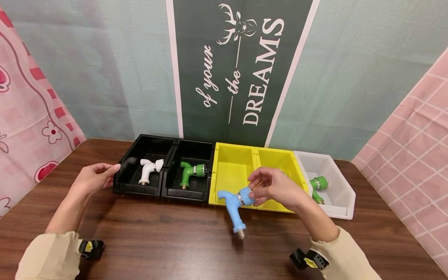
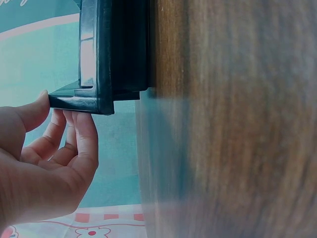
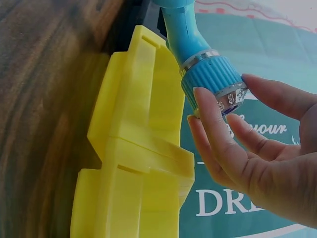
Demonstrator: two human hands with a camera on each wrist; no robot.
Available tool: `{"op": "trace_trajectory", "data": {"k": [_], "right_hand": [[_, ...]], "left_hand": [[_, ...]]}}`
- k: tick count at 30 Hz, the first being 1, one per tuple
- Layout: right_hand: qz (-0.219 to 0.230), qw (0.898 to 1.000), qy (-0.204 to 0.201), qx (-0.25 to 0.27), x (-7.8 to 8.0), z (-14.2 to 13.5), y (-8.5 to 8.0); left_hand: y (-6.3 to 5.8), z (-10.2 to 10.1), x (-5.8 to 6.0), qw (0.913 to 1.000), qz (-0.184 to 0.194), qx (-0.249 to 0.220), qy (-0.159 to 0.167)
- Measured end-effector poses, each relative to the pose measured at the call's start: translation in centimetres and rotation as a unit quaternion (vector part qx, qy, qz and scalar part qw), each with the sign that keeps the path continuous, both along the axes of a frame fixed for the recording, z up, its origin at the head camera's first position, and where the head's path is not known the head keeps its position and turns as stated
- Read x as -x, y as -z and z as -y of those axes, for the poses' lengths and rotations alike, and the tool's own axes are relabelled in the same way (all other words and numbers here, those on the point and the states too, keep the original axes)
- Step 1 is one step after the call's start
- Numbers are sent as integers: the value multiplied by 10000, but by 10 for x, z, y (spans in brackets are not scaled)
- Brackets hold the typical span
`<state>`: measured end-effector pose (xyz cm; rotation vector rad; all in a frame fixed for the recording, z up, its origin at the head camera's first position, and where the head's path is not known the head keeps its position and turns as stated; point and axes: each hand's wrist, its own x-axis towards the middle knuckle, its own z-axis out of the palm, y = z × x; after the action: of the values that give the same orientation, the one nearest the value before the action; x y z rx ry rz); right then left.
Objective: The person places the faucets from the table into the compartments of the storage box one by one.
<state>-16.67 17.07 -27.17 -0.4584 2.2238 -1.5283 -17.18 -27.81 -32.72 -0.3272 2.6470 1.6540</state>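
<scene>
My right hand [image 1: 276,186] pinches the ribbed knob of a blue tap [image 1: 232,206] between thumb and fingertips. The tap hangs in front of the left yellow bin [image 1: 232,155], its threaded metal end pointing down. In the right wrist view, the blue tap [image 3: 208,74] shows a silver end cap at the fingertips. At the far left, my left hand [image 1: 92,179] grips the outer side of a black bin [image 2: 101,59], thumb at the rim and fingers against the wall. Inside that bin lies a white tap [image 1: 148,169]. A green tap [image 1: 190,173] lies in the adjoining black bin [image 1: 194,146].
A right yellow bin [image 1: 276,157] is partly behind my right hand. The white bin [image 1: 341,186] at the row's right end holds another green tap [image 1: 318,184]. The bins stand along the back of the wooden table [image 1: 168,241], before a printed curtain [image 1: 115,70].
</scene>
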Motion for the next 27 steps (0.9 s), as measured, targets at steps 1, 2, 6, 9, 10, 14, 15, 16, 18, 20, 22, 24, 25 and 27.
{"op": "trace_trajectory", "data": {"k": [1,2,6,9,10,14,15,16,18,20,22,24,25,27], "right_hand": [[0,10000,8,32,0,0,0],[5,10000,16,78,1,-1,-1],[58,9997,168,169,2,-2,-2],[85,9994,300,172,3,-2,-3],[87,9992,344,162,3,-2,-3],[77,9987,494,121,4,-2,-4],[72,9985,531,119,4,-2,-5],[62,9983,564,107,5,-2,-5],[42,9980,628,83,5,-2,-5],[29,9976,684,56,6,-1,-5],[35,9973,734,48,7,-1,-5],[48,9969,787,45,8,-1,-6],[56,9967,813,51,9,0,-6],[58,9962,871,45,11,1,-6]], "left_hand": [[0,0,0,9999,30,-71,-77],[0,0,0,9999,36,-58,-84],[0,0,0,9999,27,-66,-80],[0,0,0,10000,-27,-3,-15],[1,-1,0,9999,0,-70,-124],[2,0,1,9999,-6,-57,-153],[1,0,0,9999,-5,-62,-151],[1,-1,0,9999,-2,-65,-156],[-1,-1,-1,10000,-28,2,-49],[-1,-1,-1,10000,-22,-19,-40],[-1,-1,-1,9999,7,-98,-132],[-1,-1,0,9999,6,-100,-129],[0,0,0,9998,14,-128,-126],[3,2,2,9998,29,-171,-119]]}}
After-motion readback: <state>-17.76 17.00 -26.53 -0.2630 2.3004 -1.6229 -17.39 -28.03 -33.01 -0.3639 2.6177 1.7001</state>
